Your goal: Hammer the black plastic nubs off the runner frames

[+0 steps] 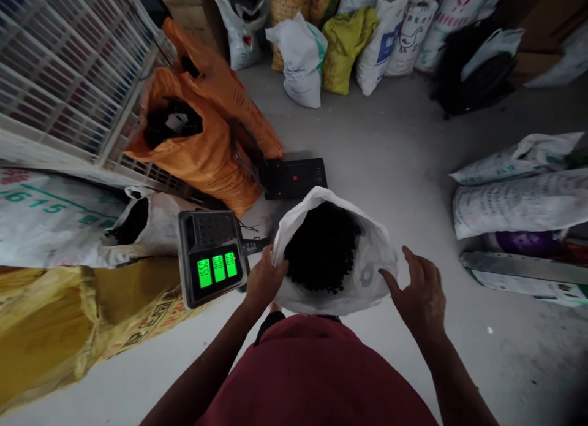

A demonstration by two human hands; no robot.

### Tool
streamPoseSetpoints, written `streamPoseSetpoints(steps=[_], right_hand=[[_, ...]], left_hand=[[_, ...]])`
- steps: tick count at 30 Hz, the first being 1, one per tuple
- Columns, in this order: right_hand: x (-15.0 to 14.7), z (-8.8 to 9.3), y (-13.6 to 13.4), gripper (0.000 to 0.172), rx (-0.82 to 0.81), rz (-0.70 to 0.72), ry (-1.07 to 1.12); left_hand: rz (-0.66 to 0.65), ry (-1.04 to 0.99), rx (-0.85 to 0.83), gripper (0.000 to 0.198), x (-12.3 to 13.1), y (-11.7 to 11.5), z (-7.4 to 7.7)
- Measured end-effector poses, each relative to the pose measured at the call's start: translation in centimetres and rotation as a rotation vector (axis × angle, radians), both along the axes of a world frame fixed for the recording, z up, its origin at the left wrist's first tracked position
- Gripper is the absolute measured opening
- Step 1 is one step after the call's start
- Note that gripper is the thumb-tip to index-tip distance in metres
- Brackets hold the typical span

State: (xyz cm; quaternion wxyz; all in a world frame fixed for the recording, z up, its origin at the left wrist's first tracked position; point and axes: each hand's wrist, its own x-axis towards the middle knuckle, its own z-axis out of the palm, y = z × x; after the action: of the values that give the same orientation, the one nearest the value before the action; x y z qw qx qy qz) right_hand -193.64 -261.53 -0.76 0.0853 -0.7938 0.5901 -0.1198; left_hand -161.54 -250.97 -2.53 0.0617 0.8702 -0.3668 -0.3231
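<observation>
In front of my body stands a white woven sack (376, 248) with its mouth wide apart. Many small black pieces (321, 248) fill its inside; they are too dark to make out singly. My left hand (266, 279) grips the sack's left rim, fingers closed on it. At the right rim, my right hand (420, 288) has its thumb and fingers spread, close beside the sack and holding nothing. Just left of the sack is a scale display (214, 257) with green lit numbers. Beyond the sack lies a black platform (298, 178).
Orange sacks (206, 150) lean against a white plastic crate (68, 76) at the left. Below them is a yellow sack (46, 328). Several filled sacks (303, 58) line the back, beside a black bag (478, 76). More white sacks (519, 202) lie at the right.
</observation>
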Motion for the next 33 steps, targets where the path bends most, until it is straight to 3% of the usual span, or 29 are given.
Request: streamPoseSetpoints(steps=[2, 4, 6, 9, 12, 15, 18, 21, 23, 25, 26, 28, 30, 33], right_hand=[[1.8, 0.7, -0.5, 0.053, -0.022, 0.192, -0.07], [4.5, 0.6, -1.1, 0.047, 0.114, 0.404, -0.081], [7.7, -0.2, -1.7, 0.053, 0.283, 0.587, 0.024], [12.5, -1.8, -2.3, 0.069, 0.421, 0.739, 0.296], [15.5, -3.1, -2.8, 0.068, 0.43, 0.792, 0.394], [16.7, -4.0, -3.5, 0.066, 0.409, 0.811, 0.409], [16.9, -5.2, -4.1, 0.079, 0.43, 0.809, 0.456], [17.0, -6.4, -4.4, 0.098, 0.464, 0.813, 0.483], [17.1, -6.9, -4.4, 0.099, 0.47, 0.821, 0.476], [17.3, -7.2, -4.4, 0.097, 0.473, 0.813, 0.472], [17.4, -7.3, -4.3, 0.098, 0.475, 0.798, 0.476], [17.6, -7.5, -3.9, 0.105, 0.477, 0.76, 0.491], [17.5, -7.8, -2.8, 0.113, 0.482, 0.732, 0.509], [16.4, -8.3, 0.8, 0.118, 0.539, 0.733, 0.544]], left_hand=[[0.013, -0.009, -0.042, 0.051, 0.0, 0.1, 0.1], [0.029, -0.033, -0.105, 0.059, 0.0, 0.4, 0.3], [0.006, -0.098, -0.2, 0.067, -0.1, 0.8, 0.7], [-0.11, -0.272, -0.351, 0.069, -0.2, 1.5, 1.8], [-0.197, -0.37, -0.451, 0.063, -0.3, 2.3, 2.9], [-0.24, -0.324, -0.556, 0.055, -0.2, 3.2, 3.6], [-0.329, -0.256, -0.614, 0.045, -0.1, 3.8, 4.1], [-0.513, -0.2, -0.58, 0.046, 0.0, 3.3, 4.8], [-0.715, -0.137, -0.532, 0.06, -0.1, 2.3, 5.0], [-0.902, -0.084, -0.437, 0.07, -0.3, 1.4, 4.2], [-0.96, -0.072, -0.345, 0.065, -0.5, 1.1, 3.3], [-1.013, -0.047, -0.112, 0.036, -1.1, 1.2, 1.1], [-1.062, 0.023, 0.07, 0.019, -2.1, 2.3, -1.4], [-1.12, 0.151, 0.137, 0.017, -3.5, 5.1, -3.8]])
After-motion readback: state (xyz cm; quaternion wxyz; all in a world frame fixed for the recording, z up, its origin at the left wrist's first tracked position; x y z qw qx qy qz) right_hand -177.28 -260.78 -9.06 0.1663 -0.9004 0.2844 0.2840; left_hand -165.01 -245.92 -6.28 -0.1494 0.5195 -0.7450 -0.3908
